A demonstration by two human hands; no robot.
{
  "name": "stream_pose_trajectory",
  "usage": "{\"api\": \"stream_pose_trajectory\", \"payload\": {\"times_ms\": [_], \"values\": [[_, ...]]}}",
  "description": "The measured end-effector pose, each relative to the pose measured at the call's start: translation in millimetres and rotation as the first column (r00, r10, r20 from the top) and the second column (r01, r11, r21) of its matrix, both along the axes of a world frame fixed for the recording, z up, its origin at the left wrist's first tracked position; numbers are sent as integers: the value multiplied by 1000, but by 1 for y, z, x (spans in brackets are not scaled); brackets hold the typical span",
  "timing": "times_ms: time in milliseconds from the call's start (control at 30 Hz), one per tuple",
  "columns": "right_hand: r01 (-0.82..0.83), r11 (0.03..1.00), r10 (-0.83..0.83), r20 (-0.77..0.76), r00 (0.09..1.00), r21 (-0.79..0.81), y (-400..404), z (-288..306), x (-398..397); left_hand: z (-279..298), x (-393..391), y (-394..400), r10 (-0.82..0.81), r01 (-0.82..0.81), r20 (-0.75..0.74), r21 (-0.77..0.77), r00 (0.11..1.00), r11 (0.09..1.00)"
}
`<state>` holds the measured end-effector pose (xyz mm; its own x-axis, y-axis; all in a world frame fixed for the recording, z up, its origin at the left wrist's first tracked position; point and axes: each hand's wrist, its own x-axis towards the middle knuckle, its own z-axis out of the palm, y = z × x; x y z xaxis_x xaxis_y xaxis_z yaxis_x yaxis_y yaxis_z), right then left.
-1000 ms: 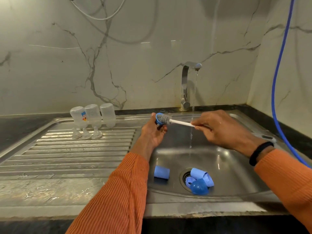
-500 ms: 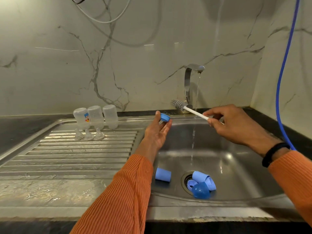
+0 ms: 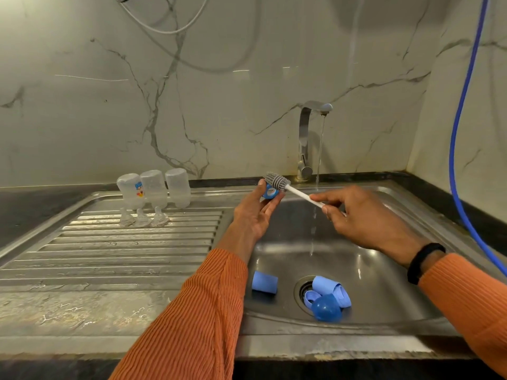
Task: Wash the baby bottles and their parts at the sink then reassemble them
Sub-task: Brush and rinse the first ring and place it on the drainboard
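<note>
My left hand (image 3: 253, 212) holds a small blue bottle ring (image 3: 269, 192) between thumb and fingertips above the sink's left edge. My right hand (image 3: 359, 218) pinches the white handle of a grey-bristled brush (image 3: 277, 182), whose head lies against the ring's top. Three clear bottles (image 3: 153, 189) stand upside down at the back of the drainboard, with three clear teats (image 3: 141, 218) in front of them. In the basin lie a light blue cap (image 3: 264, 281), more light blue parts (image 3: 330, 290) over the drain and a dark blue dome cap (image 3: 326, 308).
The tap (image 3: 307, 138) runs a thin stream into the steel sink (image 3: 370, 272). The ribbed drainboard (image 3: 109, 256) stretches left. A blue hose (image 3: 458, 149) hangs at the right wall; white cable loops hang on the marble wall above.
The brush was pulled out of the ring and lifted toward the tap; now its head is back against the ring in my left hand.
</note>
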<state>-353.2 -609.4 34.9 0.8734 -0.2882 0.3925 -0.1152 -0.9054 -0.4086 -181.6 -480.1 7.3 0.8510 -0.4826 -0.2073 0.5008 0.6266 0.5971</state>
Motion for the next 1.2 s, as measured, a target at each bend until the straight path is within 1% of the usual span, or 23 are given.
{"api": "stream_pose_trajectory", "payload": {"times_ms": [133, 200, 333, 367, 533, 567, 633, 733, 800, 867, 967, 1033, 1067, 1133, 1200], "values": [[35, 997, -41, 78, 996, 73, 12, -11, 7, -4, 0, -7, -23, 17, 115, 54, 993, 998], [44, 995, -53, 98, 994, 90, 15, -13, 10, -7, 2, -11, -11, -2, 160, 83, 987, 997], [24, 989, -36, 79, 996, 147, 19, -15, 11, -11, 13, -13, 96, -108, 160, 68, 982, 992], [20, 987, -32, 75, 997, 157, 20, -15, 11, -11, 14, -13, 102, -113, 163, 61, 981, 992], [51, 970, -76, 97, 992, 239, 18, -12, 9, -16, 11, -13, -16, -9, 319, 75, 948, 997], [57, 966, -83, 95, 992, 252, 16, -12, 8, -17, 10, -13, -35, 2, 348, 94, 937, 996], [65, 958, -92, 87, 992, 279, 14, -12, 8, -21, 12, -16, -70, -8, 406, 188, 911, 982], [62, 938, -94, 79, 992, 342, 8, -13, 11, -27, 15, -20, -90, -93, 462, 358, 882, 929], [54, 932, -79, 55, 995, 359, 7, -15, 10, -32, 20, -22, -56, -215, 528, 437, 848, 873], [40, 939, -49, 19, 999, 342, 9, -18, 10, -38, 25, -23, -11, -312, 594, 438, 805, 843], [45, 945, -49, 4, 999, 323, 14, -18, 12, -39, 28, -25, 20, -382, 639, 433, 769, 816], [54, 945, -55, -6, 998, 323, 15, -18, 12, -39, 30, -26, 4, -426, 671, 467, 742, 775], [61, 943, -61, -9, 998, 327, 14, -17, 12, -39, 29, -25, -16, -453, 697, 483, 717, 749], [79, 937, -84, -2, 996, 339, 13, -17, 11, -36, 25, -23, -54, -517, 767, 481, 639, 708], [82, 919, -94, 13, 995, 385, 13, -17, 12, -34, 20, -22, -67, -564, 813, 458, 579, 687]]}}
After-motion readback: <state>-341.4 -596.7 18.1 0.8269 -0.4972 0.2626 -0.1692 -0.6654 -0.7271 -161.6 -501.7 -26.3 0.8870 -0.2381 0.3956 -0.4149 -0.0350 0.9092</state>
